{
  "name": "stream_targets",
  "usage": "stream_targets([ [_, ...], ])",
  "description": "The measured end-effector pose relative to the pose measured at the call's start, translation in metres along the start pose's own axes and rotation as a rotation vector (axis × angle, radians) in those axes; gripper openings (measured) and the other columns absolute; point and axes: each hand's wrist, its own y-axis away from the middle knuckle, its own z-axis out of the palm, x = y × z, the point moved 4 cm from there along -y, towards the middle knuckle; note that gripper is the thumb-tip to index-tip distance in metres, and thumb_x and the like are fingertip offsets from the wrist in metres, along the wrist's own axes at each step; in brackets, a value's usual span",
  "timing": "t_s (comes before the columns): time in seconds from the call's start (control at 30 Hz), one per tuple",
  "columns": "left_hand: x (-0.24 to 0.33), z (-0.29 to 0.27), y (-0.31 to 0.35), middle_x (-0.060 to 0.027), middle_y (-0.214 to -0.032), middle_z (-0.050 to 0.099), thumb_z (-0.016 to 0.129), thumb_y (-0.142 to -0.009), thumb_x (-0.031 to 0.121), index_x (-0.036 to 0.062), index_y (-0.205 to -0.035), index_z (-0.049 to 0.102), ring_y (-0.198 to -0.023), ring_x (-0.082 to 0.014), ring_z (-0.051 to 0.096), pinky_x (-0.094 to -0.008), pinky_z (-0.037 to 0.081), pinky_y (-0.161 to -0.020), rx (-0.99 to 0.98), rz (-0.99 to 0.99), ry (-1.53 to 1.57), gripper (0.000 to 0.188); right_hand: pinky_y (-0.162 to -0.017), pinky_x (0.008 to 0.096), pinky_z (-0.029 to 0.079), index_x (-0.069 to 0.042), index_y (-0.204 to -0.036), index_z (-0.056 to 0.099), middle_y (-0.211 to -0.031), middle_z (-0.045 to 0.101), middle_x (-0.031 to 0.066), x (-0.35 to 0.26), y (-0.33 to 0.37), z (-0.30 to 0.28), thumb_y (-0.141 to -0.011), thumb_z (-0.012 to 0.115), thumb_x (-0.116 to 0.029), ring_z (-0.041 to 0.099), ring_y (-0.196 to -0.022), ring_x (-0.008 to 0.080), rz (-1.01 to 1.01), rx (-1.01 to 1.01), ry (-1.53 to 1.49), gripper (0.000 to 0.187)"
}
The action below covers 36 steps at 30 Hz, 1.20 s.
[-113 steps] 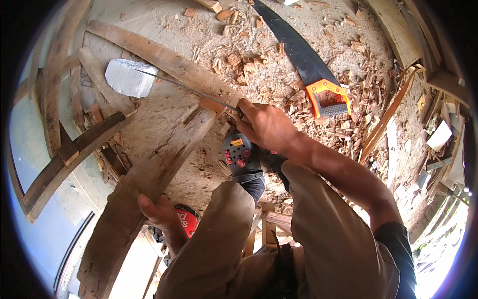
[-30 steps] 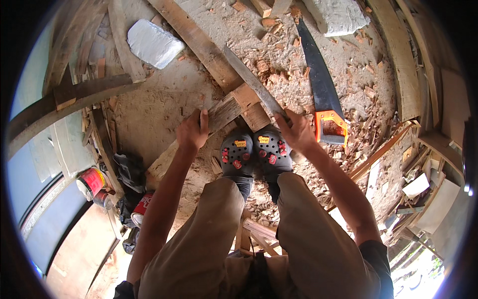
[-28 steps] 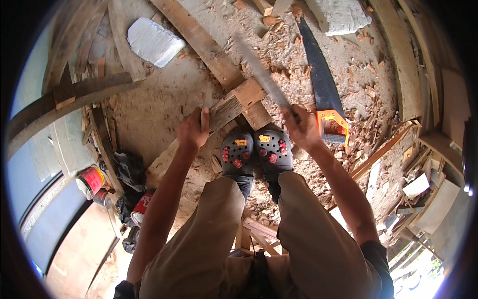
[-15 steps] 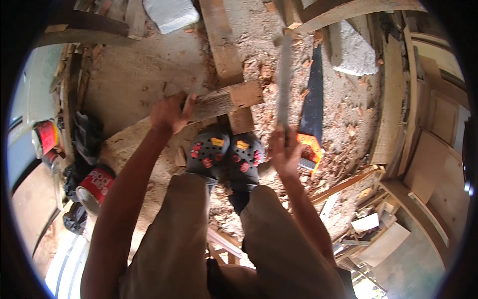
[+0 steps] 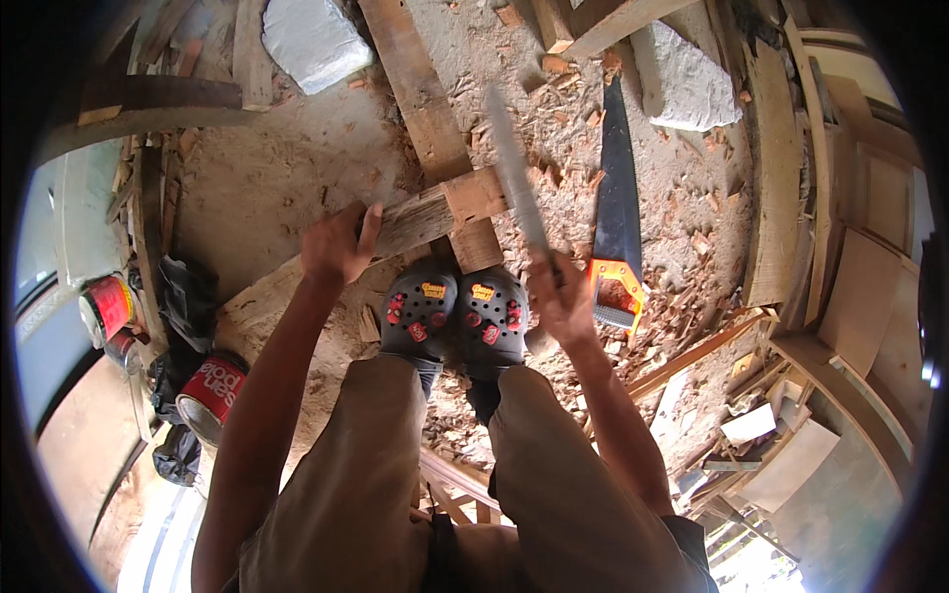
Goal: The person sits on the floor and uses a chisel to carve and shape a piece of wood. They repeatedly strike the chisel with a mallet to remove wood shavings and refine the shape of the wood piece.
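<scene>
My left hand (image 5: 337, 247) is closed round a short wooden beam (image 5: 415, 222), thumb on top. Its pale, cut right end lies across a longer plank (image 5: 420, 99) on the ground. In my right hand (image 5: 563, 301) is a machete (image 5: 517, 168), gripped by its dark handle. The long grey blade is blurred, pointing up and leftward just beside the beam's right end. Whether it touches the wood I cannot tell. Right of it a handsaw (image 5: 617, 188) with a black blade and orange handle lies on the ground.
My feet, in black clogs (image 5: 420, 306), stand close below the beam. Wood chips (image 5: 682, 267) litter the dirt floor. Pale stone blocks (image 5: 316, 44) lie at the far side. Red cans (image 5: 213, 395) and black plastic bags are at left; boards (image 5: 781, 188) and scraps line the right.
The machete has swung leftward, its blade tilting from near upright toward the beam's right end. My left hand keeps its hold on the beam. The whole view has shifted slightly.
</scene>
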Motion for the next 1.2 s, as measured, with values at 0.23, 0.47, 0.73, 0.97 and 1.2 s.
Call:
stream_targets([
  [0.23,-0.004,0.002,-0.001,-0.0208,-0.088,0.068,0.038,-0.102,0.053,0.0095,-0.1,0.067,-0.087,-0.0444,0.065,-0.0512,0.05,-0.075,-0.09,-0.059,0.013,0.053,-0.047,0.0329,0.043,0.001,-0.087,0.062,-0.061,0.057,0.0047,-0.009,0.0,-0.004,-0.099,0.06,-0.023,0.054,-0.051,0.0111,-0.228,0.02,0.245,0.027],
  [0.47,-0.002,0.001,-0.002,-0.0206,-0.084,0.069,0.042,-0.101,0.052,0.0103,-0.095,0.067,-0.084,-0.0442,0.066,-0.0521,0.052,-0.074,-0.078,-0.047,0.012,0.049,-0.057,0.0385,0.049,0.002,-0.092,0.061,-0.063,0.06,0.0122,0.0,-0.004,-0.003,-0.099,0.058,-0.025,0.059,-0.057,0.0176,-0.18,-0.068,0.353,0.027],
  [0.73,0.0,-0.003,-0.001,-0.0231,-0.091,0.069,0.037,-0.101,0.054,0.0096,-0.102,0.069,-0.091,-0.0461,0.064,-0.0527,0.05,-0.08,-0.112,-0.056,-0.004,0.055,-0.053,0.0358,0.045,-0.001,-0.091,0.06,-0.071,0.062,0.0088,0.001,-0.001,-0.008,-0.1,0.059,-0.027,0.058,-0.055,0.0189,-0.184,0.083,-0.045,0.027],
  [0.97,0.0,-0.002,0.001,-0.0234,-0.088,0.067,0.035,-0.102,0.054,0.0085,-0.093,0.067,-0.088,-0.0455,0.064,-0.0536,0.049,-0.077,-0.093,-0.073,0.018,0.056,-0.047,0.0281,0.044,-0.005,-0.095,0.059,-0.062,0.056,0.005,0.012,-0.008,-0.015,-0.104,0.053,-0.032,0.054,-0.052,0.0121,-0.091,0.173,-0.539,0.029],
  [1.2,-0.005,0.002,-0.002,-0.0222,-0.085,0.068,0.039,-0.101,0.054,0.0106,-0.094,0.068,-0.085,-0.0445,0.065,-0.0528,0.051,-0.075,-0.101,-0.054,-0.008,0.052,-0.047,0.0277,0.041,-0.003,-0.09,0.057,-0.057,0.051,0.0005,0.0,-0.004,-0.005,-0.103,0.054,-0.023,0.053,-0.054,0.0072,-0.098,0.074,-0.207,0.024],
])
